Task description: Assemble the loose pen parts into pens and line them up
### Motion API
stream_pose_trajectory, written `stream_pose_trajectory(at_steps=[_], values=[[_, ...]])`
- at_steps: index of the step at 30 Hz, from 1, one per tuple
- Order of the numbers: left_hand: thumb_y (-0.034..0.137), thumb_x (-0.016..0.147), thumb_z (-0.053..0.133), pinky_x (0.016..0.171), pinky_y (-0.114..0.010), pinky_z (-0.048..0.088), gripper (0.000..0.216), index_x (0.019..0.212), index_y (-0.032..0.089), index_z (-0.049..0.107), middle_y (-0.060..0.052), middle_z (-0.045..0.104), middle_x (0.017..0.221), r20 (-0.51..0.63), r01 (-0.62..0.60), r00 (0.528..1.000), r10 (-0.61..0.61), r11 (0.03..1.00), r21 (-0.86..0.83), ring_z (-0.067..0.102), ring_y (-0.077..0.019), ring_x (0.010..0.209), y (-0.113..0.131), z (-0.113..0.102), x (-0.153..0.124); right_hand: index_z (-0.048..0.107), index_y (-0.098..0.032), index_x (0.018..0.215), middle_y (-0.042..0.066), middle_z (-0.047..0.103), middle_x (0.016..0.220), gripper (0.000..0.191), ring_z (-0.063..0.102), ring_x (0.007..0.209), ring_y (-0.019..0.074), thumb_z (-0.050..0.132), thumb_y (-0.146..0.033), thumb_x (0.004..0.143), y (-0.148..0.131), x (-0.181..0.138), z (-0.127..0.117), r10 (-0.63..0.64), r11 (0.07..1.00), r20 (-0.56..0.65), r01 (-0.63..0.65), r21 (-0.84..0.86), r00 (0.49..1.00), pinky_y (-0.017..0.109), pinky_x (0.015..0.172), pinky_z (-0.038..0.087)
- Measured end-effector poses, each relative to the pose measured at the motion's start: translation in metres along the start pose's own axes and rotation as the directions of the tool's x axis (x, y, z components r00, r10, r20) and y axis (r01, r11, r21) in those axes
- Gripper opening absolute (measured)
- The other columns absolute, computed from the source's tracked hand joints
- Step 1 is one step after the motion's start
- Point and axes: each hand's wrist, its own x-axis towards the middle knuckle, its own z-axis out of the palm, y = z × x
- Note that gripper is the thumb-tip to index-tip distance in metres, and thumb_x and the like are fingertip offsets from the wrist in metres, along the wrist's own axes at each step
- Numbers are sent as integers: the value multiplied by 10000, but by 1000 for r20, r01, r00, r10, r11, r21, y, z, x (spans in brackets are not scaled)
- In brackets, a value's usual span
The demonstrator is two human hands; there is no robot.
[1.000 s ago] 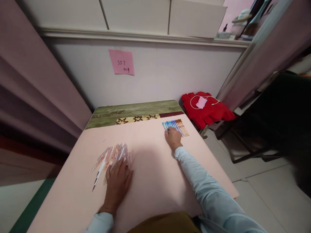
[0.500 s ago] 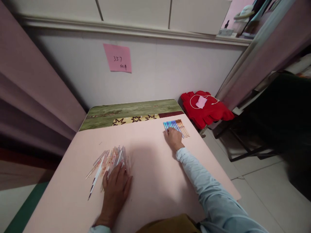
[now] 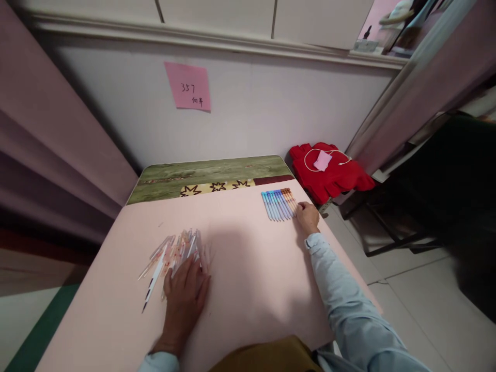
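Note:
My left hand (image 3: 185, 295) lies flat on the pink table top (image 3: 248, 268), fingers stretched out and resting on the near end of a loose pile of pale pens (image 3: 174, 254). One pen with a dark tip (image 3: 152, 288) sticks out to the left of that pile. At the far right a neat row of blue, purple and orange pens (image 3: 279, 203) lies side by side. My right hand (image 3: 307, 217) sits at the right end of that row, fingers curled against the orange pens, and I cannot see whether it holds one.
A green patterned cloth (image 3: 209, 173) shows past the pink top, against a white wall with a pink note (image 3: 188, 86). A red garment with a white cable (image 3: 329, 169) lies on a seat to the right. Curtains hang on both sides.
My right hand has slid from the left, blue end of the pen row to its right, orange end. My left hand has stayed on the loose pile.

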Motion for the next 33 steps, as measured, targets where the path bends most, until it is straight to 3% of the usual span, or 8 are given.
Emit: stream_pose_trajectory(at_steps=[12,16,18,21,23,28,30,33], values=[[276,920,533,1151,-551,210,487,1394,188,463,-184,599,1319,13,14,1000,-14,1000,15,529,-308,1263,1,-1,-1,759,-196,1013,96,739,945,307,652,867,238,538,-286,820,6,5,1,-12,998,10,11,67,1000,297,748,451],[273,917,532,1147,-548,214,490,1395,184,468,-187,609,1297,-1,7,1000,-7,1000,19,529,-311,1259,0,-1,-2,683,-131,1163,158,693,1087,398,622,965,267,497,-336,877,-5,-10,0,-25,997,-63,29,75,998,345,834,446],[277,916,533,1148,-546,215,497,1398,176,468,-193,602,1304,-6,12,1000,-12,1000,18,527,-313,1260,0,-1,-2,598,-137,1273,170,627,1230,459,567,1090,277,487,-385,903,-17,-27,5,-90,992,-132,100,75,987,373,926,415],[273,915,534,1152,-543,211,493,1393,168,475,-194,603,1307,-9,-3,1000,3,1000,8,524,-310,1265,0,-1,-2,582,-158,1247,170,584,1273,467,504,1166,298,552,-452,886,-38,-52,18,-354,928,-233,371,33,906,424,1000,360],[266,916,536,1151,-545,211,481,1384,165,484,-191,614,1294,-12,-19,1000,19,1000,2,522,-310,1268,0,-1,-2,575,-156,1235,174,568,1292,499,474,1200,311,612,-473,851,-48,-63,25,-439,892,-233,451,-1,868,445,1025,330],[252,936,507,1153,-541,220,433,1365,188,500,-171,605,1321,-10,37,999,-38,998,-49,505,-291,1295,1,-2,-4,557,-126,1251,196,566,1290,539,472,1208,321,639,-466,841,-61,-72,23,-469,876,-170,481,36,867,473,1037,323],[228,961,440,1150,-521,252,397,1350,194,512,-160,590,1343,-18,99,995,-102,987,-126,493,-273,1311,2,-4,-5,557,-131,1258,187,574,1283,529,485,1207,308,613,-478,863,-68,-82,18,-468,861,-181,492,126,865,470,1043,339],[227,989,352,1129,-485,321,390,1345,196,507,-142,578,1352,-76,237,962,-264,938,-253,483,-246,1314,4,-10,-5,567,-156,1264,162,608,1240,496,530,1171,280,582,-473,883,-87,-117,13,-543,762,-138,555,335,828,428,1001,414]])
